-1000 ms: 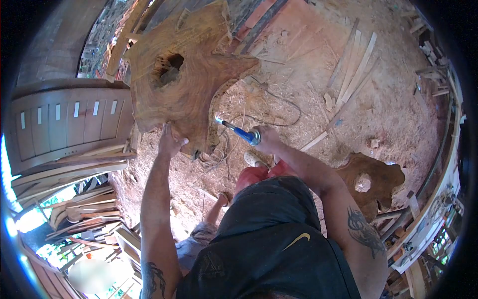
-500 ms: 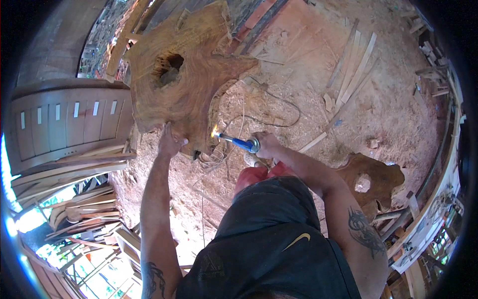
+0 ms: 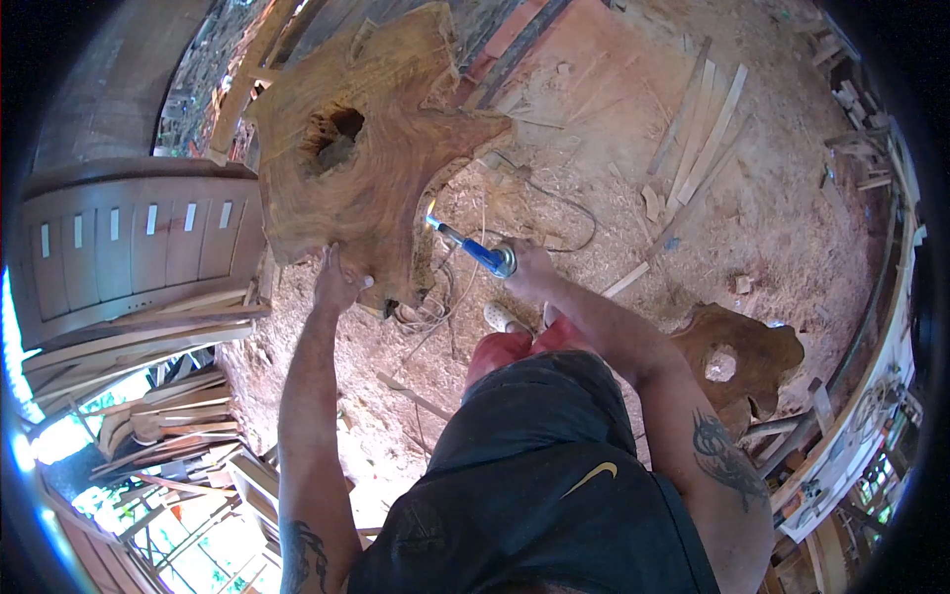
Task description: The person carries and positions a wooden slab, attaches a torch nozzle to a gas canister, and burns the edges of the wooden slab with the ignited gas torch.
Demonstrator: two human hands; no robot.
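Observation:
A large wood slab (image 3: 396, 168) with an irregular outline and a dark hole stands in front of me. At its near lower edge my left hand (image 3: 339, 286) is closed, fingers and thumb apart along the wood. My right hand (image 3: 529, 270) is wrapped round the canister end of a blowtorch (image 3: 483, 255) with a blue body. The torch points up and left, its nozzle close to the slab's right-hand curved edge. A small yellow and blue flame (image 3: 431, 209) burns at the tip, beside that edge.
A cord (image 3: 584, 223) lies on the sawdust-covered ground (image 3: 792, 238). Thin wood strips (image 3: 708, 134) are at the upper right, a smaller slab with a hole (image 3: 757, 351) at the right. A panelled wooden door (image 3: 139, 247) and stacked boards (image 3: 168, 426) stand at the left.
My right hand has moved the blowtorch slightly up, so its flame sits higher along the slab's right edge. My left hand has stayed in place.

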